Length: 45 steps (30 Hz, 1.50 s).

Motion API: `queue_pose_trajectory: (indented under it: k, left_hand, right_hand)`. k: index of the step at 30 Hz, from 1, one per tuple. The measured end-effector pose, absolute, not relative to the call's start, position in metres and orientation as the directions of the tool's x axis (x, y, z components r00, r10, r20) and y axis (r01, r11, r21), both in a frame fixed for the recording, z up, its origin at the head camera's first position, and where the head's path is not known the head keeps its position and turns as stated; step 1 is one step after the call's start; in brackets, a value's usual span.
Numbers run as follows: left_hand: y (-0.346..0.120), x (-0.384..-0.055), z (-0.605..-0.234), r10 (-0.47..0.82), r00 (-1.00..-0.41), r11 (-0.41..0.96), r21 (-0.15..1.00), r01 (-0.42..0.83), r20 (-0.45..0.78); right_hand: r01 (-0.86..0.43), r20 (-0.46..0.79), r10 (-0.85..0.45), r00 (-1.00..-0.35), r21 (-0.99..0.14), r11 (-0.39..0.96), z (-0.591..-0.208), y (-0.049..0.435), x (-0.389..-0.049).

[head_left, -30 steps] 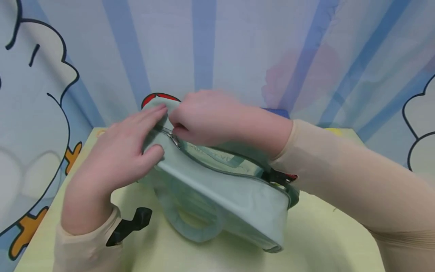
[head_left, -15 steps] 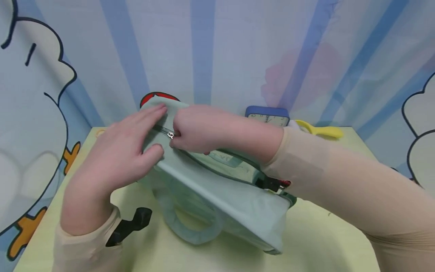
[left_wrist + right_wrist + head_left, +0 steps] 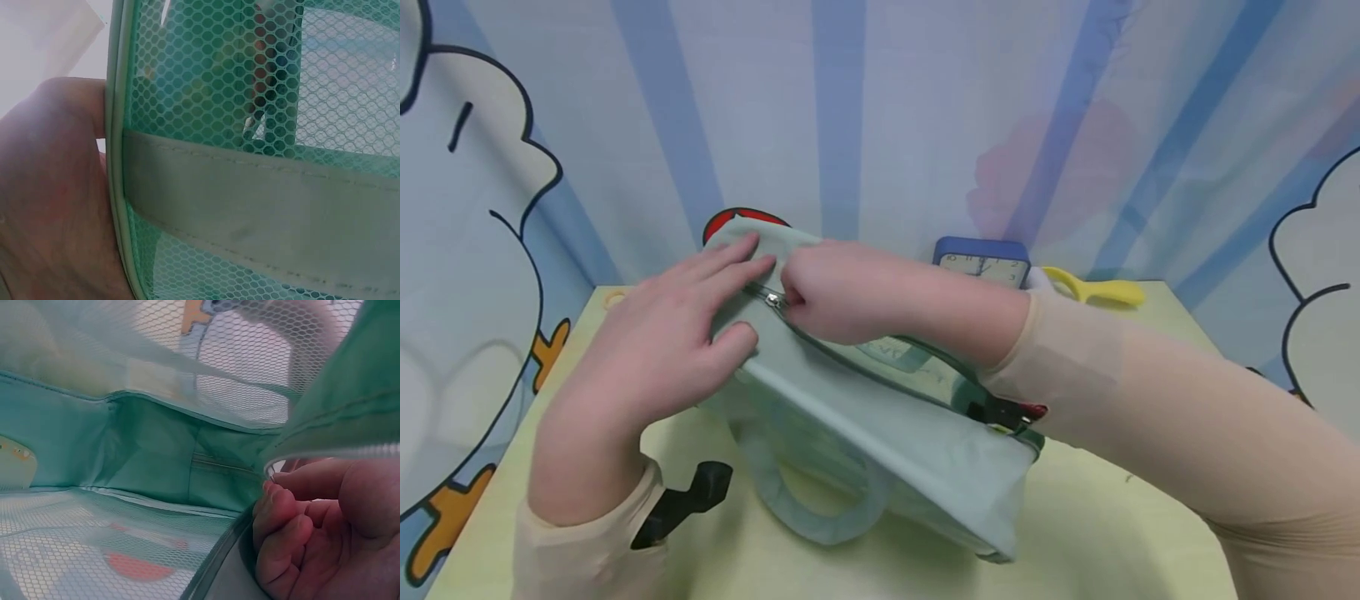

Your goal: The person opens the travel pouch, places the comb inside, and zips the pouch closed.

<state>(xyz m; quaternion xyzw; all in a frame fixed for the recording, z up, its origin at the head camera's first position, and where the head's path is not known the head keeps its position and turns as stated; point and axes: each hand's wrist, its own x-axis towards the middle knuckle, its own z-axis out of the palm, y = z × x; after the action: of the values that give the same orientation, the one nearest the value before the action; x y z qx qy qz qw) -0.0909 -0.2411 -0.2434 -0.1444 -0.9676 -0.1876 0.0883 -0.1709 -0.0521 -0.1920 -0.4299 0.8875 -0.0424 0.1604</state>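
A pale green bag [image 3: 895,392] with mesh sides stands on the table, its top zip partly undone. My left hand [image 3: 647,342] rests on the bag's left end with fingers and thumb extended. At the metal zipper slider [image 3: 772,299], my right hand [image 3: 842,292] has curled fingers that pinch the zipper pull; the pull itself is mostly covered. In the right wrist view, the right hand [image 3: 325,531] is at the edge of the opening, above the green lining [image 3: 150,450]. A strap [image 3: 250,206] crosses the mesh in the left wrist view, with blurred dark and red things behind it.
Behind the bag, a blue clock [image 3: 981,250] stands near a yellow-handled object [image 3: 1112,292] on the pale yellow table [image 3: 1112,517]. A round bag handle [image 3: 827,525] hangs at the front. A striped curtain [image 3: 895,117] closes off the back.
My right hand has come down slightly onto the zipper pull, which lay uncovered before. The lowered right forearm reveals the clock and the yellow-handled object. My left hand stays nearly still on the bag.
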Motion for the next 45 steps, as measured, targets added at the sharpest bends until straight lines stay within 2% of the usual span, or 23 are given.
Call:
queue_pose_trajectory:
  k: [9, 18, 25, 32, 45]
  left_hand:
    - [-0.239, -0.093, -0.245, 0.248, -0.948, 0.891, 0.337, 0.304, 0.199]
    - [-0.240, -0.095, -0.244, 0.244, -0.949, 0.892, 0.337, 0.301, 0.199]
    - [-0.241, -0.098, -0.246, 0.254, -0.942, 0.887, 0.336, 0.318, 0.219]
    - [-0.241, -0.098, -0.245, 0.255, -0.945, 0.889, 0.334, 0.312, 0.204]
    - [-0.245, -0.097, -0.246, 0.245, -0.951, 0.895, 0.333, 0.296, 0.187]
  right_hand:
    - [-0.689, -0.295, -0.760, -0.578, -0.321, 0.649, -0.187, -0.038, -0.174]
    - [-0.672, -0.300, -0.752, -0.587, -0.337, 0.659, -0.182, -0.020, -0.168]
    - [-0.715, -0.269, -0.768, -0.580, -0.282, 0.639, -0.176, -0.001, -0.162]
    - [-0.725, -0.265, -0.776, -0.572, -0.279, 0.630, -0.173, 0.021, -0.157]
    - [-0.699, -0.256, -0.783, -0.567, -0.355, 0.622, -0.177, 0.057, -0.146]
